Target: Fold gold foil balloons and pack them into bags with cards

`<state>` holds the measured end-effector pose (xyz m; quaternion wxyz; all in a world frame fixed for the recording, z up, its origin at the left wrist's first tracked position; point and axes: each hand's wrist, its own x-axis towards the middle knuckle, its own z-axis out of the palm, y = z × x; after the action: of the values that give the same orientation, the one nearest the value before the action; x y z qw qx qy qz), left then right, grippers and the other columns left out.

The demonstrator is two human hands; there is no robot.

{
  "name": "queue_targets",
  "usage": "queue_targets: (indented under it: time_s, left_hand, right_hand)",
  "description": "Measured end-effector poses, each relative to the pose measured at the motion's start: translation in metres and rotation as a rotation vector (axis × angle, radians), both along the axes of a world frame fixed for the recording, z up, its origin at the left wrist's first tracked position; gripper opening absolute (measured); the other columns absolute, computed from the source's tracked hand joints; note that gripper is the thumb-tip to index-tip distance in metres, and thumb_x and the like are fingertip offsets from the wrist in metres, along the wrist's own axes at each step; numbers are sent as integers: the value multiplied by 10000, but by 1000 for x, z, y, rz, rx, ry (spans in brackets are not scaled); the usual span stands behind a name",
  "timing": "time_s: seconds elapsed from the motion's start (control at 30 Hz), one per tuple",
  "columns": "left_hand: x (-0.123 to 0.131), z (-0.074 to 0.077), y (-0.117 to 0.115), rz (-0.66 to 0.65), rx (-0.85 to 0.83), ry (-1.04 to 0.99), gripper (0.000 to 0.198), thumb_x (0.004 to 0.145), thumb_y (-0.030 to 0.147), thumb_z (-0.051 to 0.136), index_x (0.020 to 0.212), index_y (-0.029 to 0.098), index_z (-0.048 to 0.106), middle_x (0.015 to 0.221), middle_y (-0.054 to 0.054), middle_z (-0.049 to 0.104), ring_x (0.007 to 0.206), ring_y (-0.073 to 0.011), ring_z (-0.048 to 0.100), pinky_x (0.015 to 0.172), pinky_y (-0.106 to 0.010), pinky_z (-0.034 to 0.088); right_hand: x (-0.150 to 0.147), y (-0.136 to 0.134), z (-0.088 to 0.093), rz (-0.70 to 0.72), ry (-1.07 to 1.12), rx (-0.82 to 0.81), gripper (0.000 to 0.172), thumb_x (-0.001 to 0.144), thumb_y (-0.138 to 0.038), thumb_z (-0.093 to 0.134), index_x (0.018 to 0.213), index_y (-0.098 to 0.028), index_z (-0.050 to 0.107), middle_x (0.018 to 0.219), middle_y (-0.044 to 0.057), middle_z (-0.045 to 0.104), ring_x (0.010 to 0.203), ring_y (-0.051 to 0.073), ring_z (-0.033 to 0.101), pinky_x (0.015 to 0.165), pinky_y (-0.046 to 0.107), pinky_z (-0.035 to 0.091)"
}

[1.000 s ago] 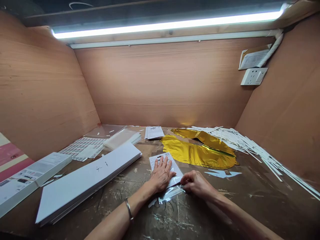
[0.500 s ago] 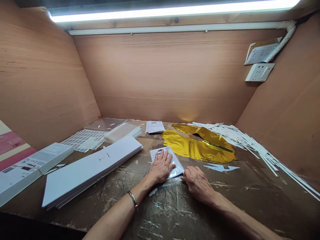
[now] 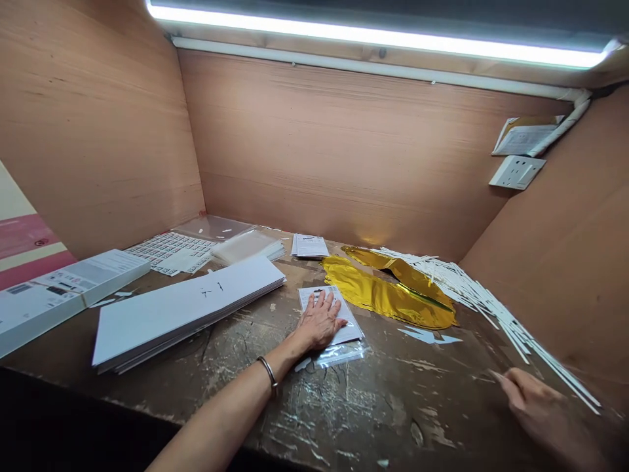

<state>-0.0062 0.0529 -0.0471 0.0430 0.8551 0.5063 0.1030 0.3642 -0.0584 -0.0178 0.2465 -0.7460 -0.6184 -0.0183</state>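
Observation:
My left hand (image 3: 320, 322) lies flat with its fingers spread on a white printed card in a clear bag (image 3: 351, 326). The bag's clear open end sticks out toward me below the card. Off to the right, my right hand (image 3: 533, 400) is blurred over the table, thumb and fingers pinched on something thin that I cannot make out. Just behind the bagged card are the gold foil sheets (image 3: 388, 298). A stack of long white cards (image 3: 189, 314) lies left of my left hand.
A long white box (image 3: 73, 295) and a sticker sheet (image 3: 171, 252) are at the left, with clear bags (image 3: 246, 247) beyond. Printed cards (image 3: 309, 246) lie at the back. White strips (image 3: 472, 288) spread along the right; light-blue scraps (image 3: 430, 335) sit before the foil.
My right hand has moved away from the bag's end to the right. My left hand stays on the card. The view has tilted and shifted slightly.

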Motion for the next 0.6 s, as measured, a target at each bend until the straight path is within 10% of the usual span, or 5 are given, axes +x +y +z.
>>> queue_targets:
  time_s: [0.23,0.6]
  left_hand:
    - [-1,0,0,-5,8,3,589,853,521,176,1302,161,300,1395,-117,229,1288,-282,89,1021,-476,37]
    - [0,2,1,-16,8,42,571,861,496,179,1301,152,297,1396,-136,217,1285,-299,94,1009,-501,57]
  right_hand:
    - [-1,7,-44,75,105,76,257,710,-428,437,761,-212,566,845,69,618,811,240,581,723,351,450]
    - [-135,41,1,772,-248,45,360,833,-120,343,1089,-271,545,1051,75,524,933,172,507,790,306,406]
